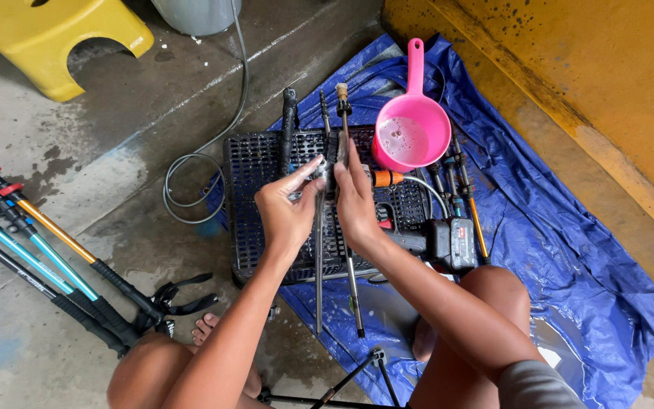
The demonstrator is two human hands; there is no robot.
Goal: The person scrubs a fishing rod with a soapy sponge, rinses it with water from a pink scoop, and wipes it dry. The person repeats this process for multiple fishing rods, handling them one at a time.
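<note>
The left hand (pixel 288 212) and the right hand (pixel 353 198) were both closed around thin metal pole sections (pixel 319 257), held upright over the black plastic crate (pixel 255 189). More pole parts (pixel 459 178) lay at three o'clock by the pink scoop (pixel 412 136). Whole trekking poles (pixel 39 257) waited at nine o'clock, so much work looked left.
</note>
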